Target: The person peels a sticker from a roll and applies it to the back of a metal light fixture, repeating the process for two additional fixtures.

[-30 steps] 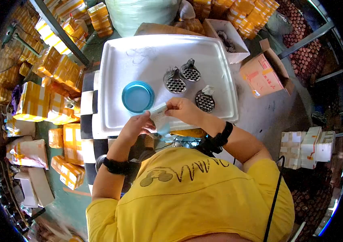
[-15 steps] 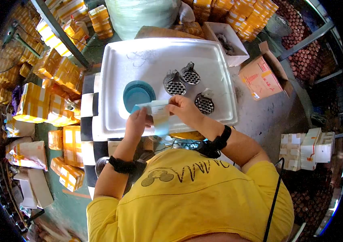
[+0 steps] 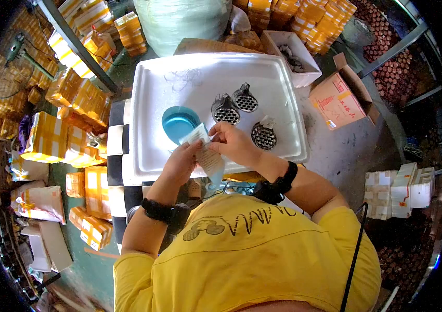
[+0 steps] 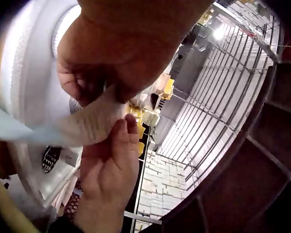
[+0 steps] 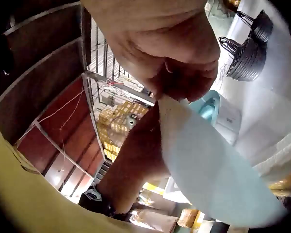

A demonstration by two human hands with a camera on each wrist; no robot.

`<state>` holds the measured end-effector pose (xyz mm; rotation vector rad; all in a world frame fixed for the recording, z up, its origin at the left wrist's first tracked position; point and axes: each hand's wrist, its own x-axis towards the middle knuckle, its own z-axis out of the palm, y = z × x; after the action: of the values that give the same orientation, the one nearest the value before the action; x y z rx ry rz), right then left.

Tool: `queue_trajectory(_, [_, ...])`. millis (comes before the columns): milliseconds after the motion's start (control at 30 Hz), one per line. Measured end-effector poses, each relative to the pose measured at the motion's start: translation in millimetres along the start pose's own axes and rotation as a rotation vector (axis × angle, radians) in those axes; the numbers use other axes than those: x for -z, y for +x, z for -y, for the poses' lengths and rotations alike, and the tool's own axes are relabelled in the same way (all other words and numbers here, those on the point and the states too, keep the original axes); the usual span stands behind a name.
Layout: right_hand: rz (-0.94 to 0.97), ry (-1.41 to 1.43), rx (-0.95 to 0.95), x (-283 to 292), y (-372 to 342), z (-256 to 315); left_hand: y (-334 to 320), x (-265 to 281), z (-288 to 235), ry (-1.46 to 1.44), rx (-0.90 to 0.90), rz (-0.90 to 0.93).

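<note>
1. Glossy taped cartons (image 3: 83, 96) crowd the room, stacked up the left side, while a bulging, film-wrapped bale (image 3: 182, 28) fills the far end.
2. Centre stage, a white tray (image 3: 216, 75), smooth-floored with rounded corners and a raised rim, sits over black-and-white checkered squares (image 3: 116, 134).
3. On its left side rests a round blue dish (image 3: 180, 124), shallow, glossy, thick at the edge.
4. Across to the right lie 3 dark pieces (image 3: 245, 99), their rounded faces broken into shiny studded grids; 2 sit side by side, and the 3rd, nearer the person, carries a white scrap.
5. And here's the action: a thin, bendy strip (image 3: 209, 156), milky and bluish with faint printed lines, is up in the air at the tray's near rim, just beside the dish, its lower end hanging past that rim.
6. Left hand (image 3: 183, 158): fingers curled, thumb pinching the strip's side.
7. Right hand (image 3: 235, 143): bent fingers and thumb pinch the opposite edge, close to the left; how the hidden fingertips lie, nobody can tell.
8. Soft yellow shirt cloth (image 3: 262, 260) spreads below, and black bands (image 3: 158, 210) circle both wrists.
</note>
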<state>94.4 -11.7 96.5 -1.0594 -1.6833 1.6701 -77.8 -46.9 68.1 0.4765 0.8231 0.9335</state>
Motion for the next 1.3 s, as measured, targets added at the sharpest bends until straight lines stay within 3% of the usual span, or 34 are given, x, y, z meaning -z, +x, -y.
queue_trajectory(100, [-0.085,-0.174,0.109,-5.4,-0.9,-0.5,0.2,-4.7,-3.0,-0.029,-0.043,-0.094])
queue_trajectory(200, [-0.228,-0.303,0.345,-9.7,1.8,0.0,2.8,0.3,-0.4,-0.057,-0.057,-0.091])
queue_trajectory(400, [-0.248,-0.488,0.382,-6.3,3.8,-0.9,2.6,1.3,-1.5,-0.126,-0.012,-0.057])
queue_trajectory(500, [-0.306,-0.436,0.37,-9.4,3.6,-4.1,3.7,-0.7,-1.4,-0.146,0.017,-0.064])
queue_trajectory(700, [-0.272,-0.477,0.348,-5.8,-3.1,-3.5,5.0,10.6,3.7,-0.116,0.044,0.06])
queue_trajectory(767, [-0.279,-0.622,0.559,-0.2,-1.6,-1.6,4.8,6.0,2.6,-0.12,0.067,0.044])
queue_trajectory(900, [-0.264,-0.651,0.786,1.7,-16.8,11.4,9.1,4.6,6.5,-0.214,0.051,-0.1])
queue_trajectory(967, [-0.153,-0.515,0.682,9.4,-28.0,14.0,10.6,8.3,4.1,-0.228,0.041,-0.185])
queue_trajectory(1000, [-0.102,-0.447,0.627,15.0,-34.8,15.2,10.7,10.0,2.8,-0.124,0.09,-0.247])
queue_trajectory(1100, [-0.235,0.066,0.191,34.1,-58.5,24.0,13.8,35.1,4.0,1.113,0.054,-0.07])
queue_trajectory(1133, [-0.333,0.126,0.24,41.6,-60.5,21.6,11.3,33.4,2.7,1.452,-0.016,-0.071])
queue_trajectory(1200, [-0.541,0.247,0.337,59.6,-61.9,15.4,2.4,8.9,-10.3,1.785,-0.221,-0.103])
queue_trajectory(1233, [-0.607,0.19,0.274,67.2,-64.6,14.7,-3.7,-10.5,-21.8,1.946,-0.336,-0.12])
queue_trajectory(1267, [-0.672,0.108,0.217,73.4,-68.4,13.5,-4.4,-26.8,-31.5,1.695,-0.373,-0.284])
queue_trajectory(1300, [-0.734,0.027,0.158,76.6,-71.5,11.9,-1.1,-40.7,-42.9,1.627,-0.464,-0.319])
